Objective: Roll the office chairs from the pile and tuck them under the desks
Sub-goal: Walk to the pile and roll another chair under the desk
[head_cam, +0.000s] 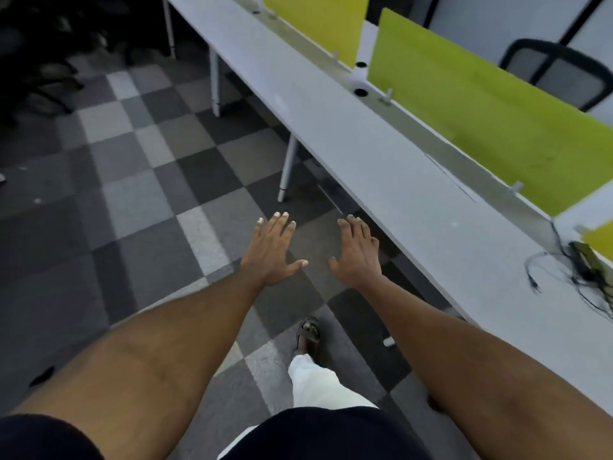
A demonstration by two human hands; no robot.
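Note:
Both my arms reach forward over the checkered carpet. My left hand point(273, 249) is spread flat, fingers straight, holding nothing. My right hand point(358, 252) is also spread and empty, just left of the front edge of the long white desk point(381, 154). A dark pile of black office chairs point(36, 54) stands in the shadowed far left corner, well away from both hands. One black mesh-backed chair point(554, 73) sits on the far side of the desk row, behind the green divider panels point(481, 104).
White desk legs point(288, 167) stand along the desk's underside. Tangled black cables and a power strip point(583, 267) lie on the desk at right. My sandalled foot point(308, 333) steps on the grey checkered carpet point(139, 194) that stretches towards the pile.

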